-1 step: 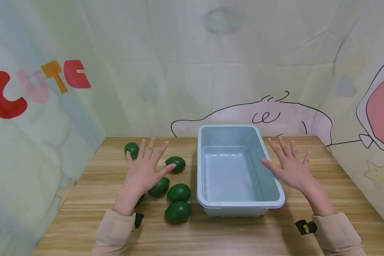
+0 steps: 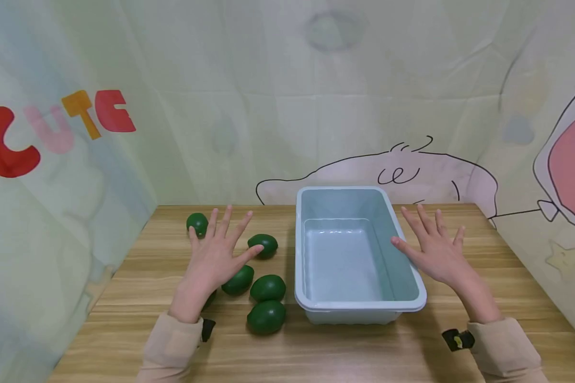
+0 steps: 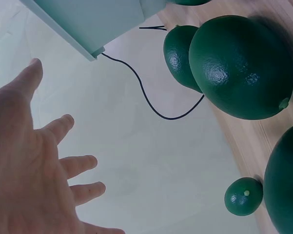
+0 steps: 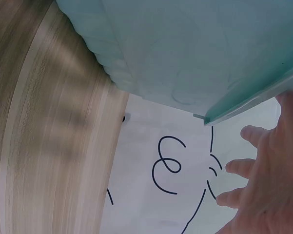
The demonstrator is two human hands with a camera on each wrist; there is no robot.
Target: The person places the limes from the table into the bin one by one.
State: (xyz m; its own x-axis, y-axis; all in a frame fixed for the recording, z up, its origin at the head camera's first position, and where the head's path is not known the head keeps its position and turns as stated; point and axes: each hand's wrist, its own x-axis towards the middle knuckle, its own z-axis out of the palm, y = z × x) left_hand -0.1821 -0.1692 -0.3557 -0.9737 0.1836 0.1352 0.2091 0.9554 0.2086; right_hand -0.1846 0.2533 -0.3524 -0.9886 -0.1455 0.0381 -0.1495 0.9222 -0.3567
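Observation:
My left hand [image 2: 212, 260] is held over the left part of the table, fingers spread and holding nothing. Around and beneath it lie several glossy dark green limes. One lime [image 2: 198, 224] is at the far left beyond the little finger, another [image 2: 263, 248] by the thumb tip, and a third [image 2: 238, 280] beside the palm. Two more, a lime [image 2: 268, 288] and a nearer lime [image 2: 266, 317], lie together; my left wrist mostly hides one other. My right hand [image 2: 433, 252], also spread and holding nothing, is beside the right rim of a pale blue plastic bin [image 2: 360, 306].
The bin stands lengthwise on the wooden table [image 2: 335, 354], right of the limes; its inside shows only bare floor and walls. A printed cloth backdrop [image 2: 220, 69] rises behind the table and along both sides. Dark bands [image 2: 458, 340] sit at the wrists by the beige sleeves.

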